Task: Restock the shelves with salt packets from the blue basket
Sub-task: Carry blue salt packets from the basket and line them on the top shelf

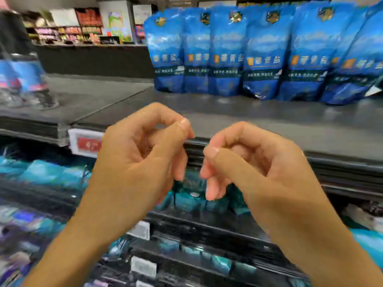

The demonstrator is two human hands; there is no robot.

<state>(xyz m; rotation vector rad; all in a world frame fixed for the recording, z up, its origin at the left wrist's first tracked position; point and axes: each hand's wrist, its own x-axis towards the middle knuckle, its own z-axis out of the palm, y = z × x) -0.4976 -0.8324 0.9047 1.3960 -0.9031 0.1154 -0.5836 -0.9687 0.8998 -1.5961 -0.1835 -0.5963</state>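
Note:
Several blue salt packets (pixel 267 54) stand upright in a row at the back of the dark top shelf (pixel 238 119). My left hand (pixel 145 150) and my right hand (pixel 255 162) hover side by side in front of the shelf's front edge. Their fingers are loosely curled and hold nothing. Both hands are well short of the packets. The blue basket is not in view.
A red and white price tag (pixel 87 142) sits on the shelf edge left of my left hand. Teal packets (pixel 49 172) fill the shelf below, and more shelves with tags lie lower. Blurred blue-labelled goods (pixel 22 79) stand at far left. A store counter (pixel 93 59) lies beyond.

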